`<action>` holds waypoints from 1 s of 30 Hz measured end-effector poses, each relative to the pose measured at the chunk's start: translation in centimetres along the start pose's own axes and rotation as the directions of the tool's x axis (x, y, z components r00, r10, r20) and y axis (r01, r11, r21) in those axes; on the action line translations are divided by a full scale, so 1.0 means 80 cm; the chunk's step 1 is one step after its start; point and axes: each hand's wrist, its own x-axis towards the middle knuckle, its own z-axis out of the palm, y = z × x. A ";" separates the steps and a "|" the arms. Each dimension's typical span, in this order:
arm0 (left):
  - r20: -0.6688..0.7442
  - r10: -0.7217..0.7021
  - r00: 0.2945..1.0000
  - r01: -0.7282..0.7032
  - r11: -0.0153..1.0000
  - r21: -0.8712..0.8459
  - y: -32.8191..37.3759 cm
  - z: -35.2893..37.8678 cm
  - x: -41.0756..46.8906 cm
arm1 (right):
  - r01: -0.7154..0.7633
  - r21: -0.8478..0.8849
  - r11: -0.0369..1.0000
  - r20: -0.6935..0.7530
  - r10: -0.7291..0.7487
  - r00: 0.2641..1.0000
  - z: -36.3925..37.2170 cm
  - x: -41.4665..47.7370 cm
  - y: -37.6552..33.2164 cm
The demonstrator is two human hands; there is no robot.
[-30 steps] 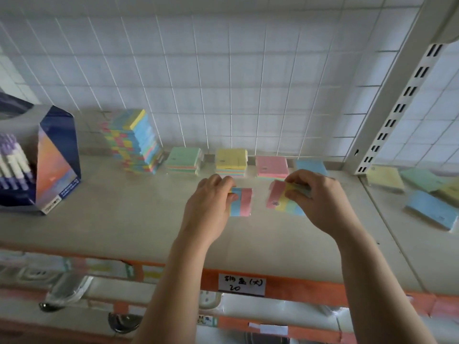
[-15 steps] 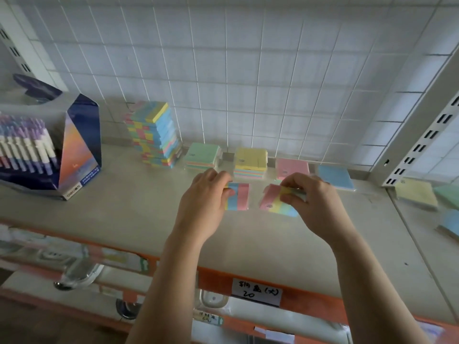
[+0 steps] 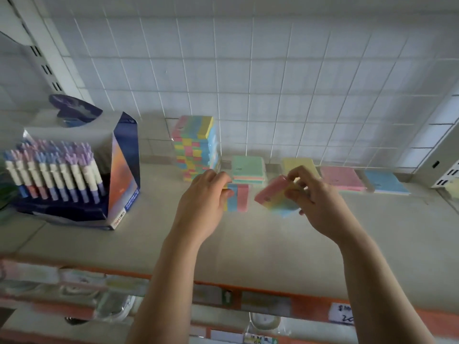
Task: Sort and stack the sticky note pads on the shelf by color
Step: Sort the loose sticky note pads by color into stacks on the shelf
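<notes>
Sticky note pads were held over the shelf (image 3: 372,232), one per hand. Risk judged: tall striped stack (image 3: 196,147) could be toppled if nudged in placing; tilted pad (image 3: 272,198) could be dropped from its fingertip pinch. Left hand (image 3: 203,202) was curled round an upright striped pad (image 3: 238,201); right hand (image 3: 315,202) was pinched on the tilted pad.

Her left hand (image 3: 203,202) holds a striped blue-pink sticky pad (image 3: 238,197). Right hand (image 3: 314,202) pinches a tilted pink-yellow-blue pad (image 3: 274,197) above the grey shelf (image 3: 248,244).
</notes>
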 end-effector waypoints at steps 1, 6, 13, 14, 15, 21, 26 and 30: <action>0.004 0.012 1.000 -0.012 1.000 -0.003 -0.014 -0.005 0.001 | -0.012 0.008 1.000 0.007 0.012 1.000 0.009 0.003 -0.009; 0.026 0.066 0.998 -0.065 0.997 -0.033 -0.074 -0.021 0.004 | -0.040 0.022 0.999 -0.048 0.041 0.998 0.052 0.018 -0.047; 0.083 0.098 0.992 -0.092 0.992 -0.081 -0.122 -0.030 0.006 | -0.093 0.018 0.996 -0.068 0.094 0.993 0.091 0.043 -0.071; 0.087 0.101 0.991 -0.094 0.992 -0.089 -0.126 -0.030 0.006 | -0.106 0.055 0.993 -0.087 0.110 0.990 0.094 0.048 -0.073; 0.090 0.105 0.990 -0.097 0.991 -0.095 -0.131 -0.031 0.007 | -0.110 0.108 0.988 -0.108 0.122 0.987 0.097 0.054 -0.076; 0.114 0.128 0.985 -0.115 0.987 -0.112 -0.148 -0.035 0.011 | -0.091 0.389 0.917 -0.210 0.184 0.960 0.099 0.094 -0.107; 0.145 0.085 0.986 -0.063 0.987 -0.146 -0.153 -0.038 0.007 | -0.106 0.454 0.885 -0.214 0.223 0.951 0.103 0.136 -0.131; 0.163 0.085 0.983 -0.060 0.986 -0.153 -0.155 -0.041 0.004 | -0.108 0.424 0.899 -0.215 0.215 0.953 0.110 0.163 -0.143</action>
